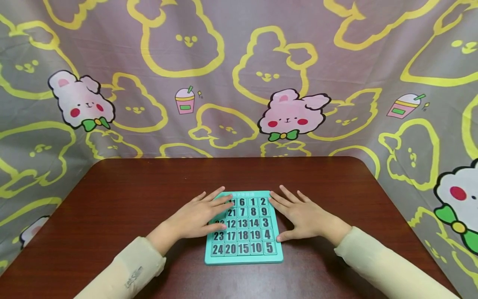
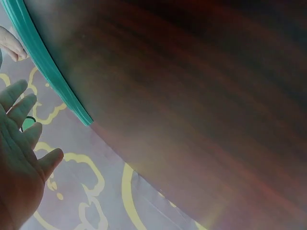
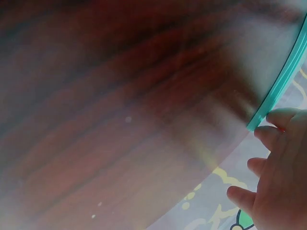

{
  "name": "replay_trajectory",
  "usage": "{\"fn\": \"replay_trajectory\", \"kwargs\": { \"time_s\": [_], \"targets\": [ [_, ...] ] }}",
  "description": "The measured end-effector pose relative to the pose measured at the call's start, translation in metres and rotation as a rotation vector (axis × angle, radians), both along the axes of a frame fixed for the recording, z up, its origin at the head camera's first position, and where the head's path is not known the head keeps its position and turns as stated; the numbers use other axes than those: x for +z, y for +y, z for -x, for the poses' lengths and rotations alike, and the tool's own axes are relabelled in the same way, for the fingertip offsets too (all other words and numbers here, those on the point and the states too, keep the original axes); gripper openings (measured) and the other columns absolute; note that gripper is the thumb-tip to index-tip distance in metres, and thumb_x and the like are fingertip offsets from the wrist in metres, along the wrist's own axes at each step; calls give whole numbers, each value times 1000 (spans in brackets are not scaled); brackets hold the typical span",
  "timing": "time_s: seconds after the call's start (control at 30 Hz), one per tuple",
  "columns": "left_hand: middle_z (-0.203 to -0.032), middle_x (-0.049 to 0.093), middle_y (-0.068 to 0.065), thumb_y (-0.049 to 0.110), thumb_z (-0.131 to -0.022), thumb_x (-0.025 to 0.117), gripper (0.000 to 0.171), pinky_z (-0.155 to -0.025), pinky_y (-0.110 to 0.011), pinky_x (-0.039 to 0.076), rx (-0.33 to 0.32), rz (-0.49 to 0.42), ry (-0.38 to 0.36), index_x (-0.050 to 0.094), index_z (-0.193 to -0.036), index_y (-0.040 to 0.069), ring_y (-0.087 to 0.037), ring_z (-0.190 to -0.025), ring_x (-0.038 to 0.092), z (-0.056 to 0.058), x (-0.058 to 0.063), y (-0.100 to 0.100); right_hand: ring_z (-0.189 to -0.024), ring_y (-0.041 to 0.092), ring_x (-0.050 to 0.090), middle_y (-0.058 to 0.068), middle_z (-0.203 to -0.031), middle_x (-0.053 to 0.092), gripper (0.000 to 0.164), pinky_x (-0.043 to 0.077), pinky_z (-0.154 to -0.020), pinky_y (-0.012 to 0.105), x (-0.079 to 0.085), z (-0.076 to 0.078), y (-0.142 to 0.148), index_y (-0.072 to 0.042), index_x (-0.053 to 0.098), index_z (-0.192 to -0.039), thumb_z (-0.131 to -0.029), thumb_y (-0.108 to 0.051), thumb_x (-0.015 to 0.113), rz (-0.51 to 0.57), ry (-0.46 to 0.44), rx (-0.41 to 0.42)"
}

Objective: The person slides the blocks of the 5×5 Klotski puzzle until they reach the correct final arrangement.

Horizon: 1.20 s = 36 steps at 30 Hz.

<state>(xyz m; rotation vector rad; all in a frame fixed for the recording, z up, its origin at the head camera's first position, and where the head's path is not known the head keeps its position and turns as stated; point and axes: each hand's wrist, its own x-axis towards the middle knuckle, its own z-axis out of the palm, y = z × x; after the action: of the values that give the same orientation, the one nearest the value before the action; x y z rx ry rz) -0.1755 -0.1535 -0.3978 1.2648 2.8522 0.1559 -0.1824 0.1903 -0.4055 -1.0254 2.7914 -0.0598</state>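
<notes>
A turquoise number sliding puzzle (image 1: 244, 262) lies flat on the table, its tiles printed with black numbers. My left hand (image 1: 194, 216) reaches over its left side with fingers spread, covering part of the upper left tiles. At the right edge, the fingers of my right hand (image 1: 304, 216) are spread, with index finger and thumb close to the frame; contact is hard to tell. In the left wrist view the left hand (image 2: 19, 148) appears beside the puzzle's side edge (image 2: 53, 72). The right wrist view shows the right hand (image 3: 283, 177) by the opposite edge (image 3: 278, 84).
The dark reddish-brown wooden table (image 1: 149, 178) has rounded far corners. A grey curtain (image 1: 224, 91) with yellow outlines and cartoon rabbits hangs behind it and along both sides.
</notes>
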Motion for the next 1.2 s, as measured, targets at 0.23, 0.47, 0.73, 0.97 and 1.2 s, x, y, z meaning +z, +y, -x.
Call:
{"fn": "replay_trajectory", "kwargs": {
  "time_s": [0.23,0.47,0.73,0.97,1.2],
  "targets": [
    [-163,31,2,60,-99,44,65,-115,-66,27,-19,27,-23,43,-152,22,-30,-156,12,1,-1,3,-156,35,1,0,-168,14,112,14,-118,69,-2,0,0,-19,20,-160,-76,-87,49,-11,-10,-4],
    [-159,39,4,59,-99,45,64,-114,-66,29,-53,41,-2,49,-148,18,-31,-155,14,2,-1,5,-156,33,0,0,-168,14,114,12,-118,69,-1,0,-2,-19,19,-160,-75,-89,48,-20,-17,-10],
    [-156,43,4,57,-100,46,60,-114,-66,29,-66,36,-15,53,-145,18,-33,-155,16,1,-1,8,-156,33,-1,-2,-168,14,115,10,-118,70,1,0,-3,-20,19,-160,-74,-89,50,-30,-31,-25],
    [-156,43,4,57,-100,45,60,-114,-66,29,-63,32,-11,52,-146,18,-33,-154,17,2,-2,7,-156,32,-1,-3,-168,14,115,10,-118,70,4,1,-3,-21,19,-160,-73,-88,52,-38,-28,-30],
    [-155,44,3,57,-100,46,60,-114,-66,28,-36,20,-36,53,-145,17,-33,-154,16,0,-1,3,-156,32,-1,-3,-168,13,114,6,-117,71,3,1,-3,-22,17,-161,-74,-88,51,-44,-33,-29]
  ]
}}
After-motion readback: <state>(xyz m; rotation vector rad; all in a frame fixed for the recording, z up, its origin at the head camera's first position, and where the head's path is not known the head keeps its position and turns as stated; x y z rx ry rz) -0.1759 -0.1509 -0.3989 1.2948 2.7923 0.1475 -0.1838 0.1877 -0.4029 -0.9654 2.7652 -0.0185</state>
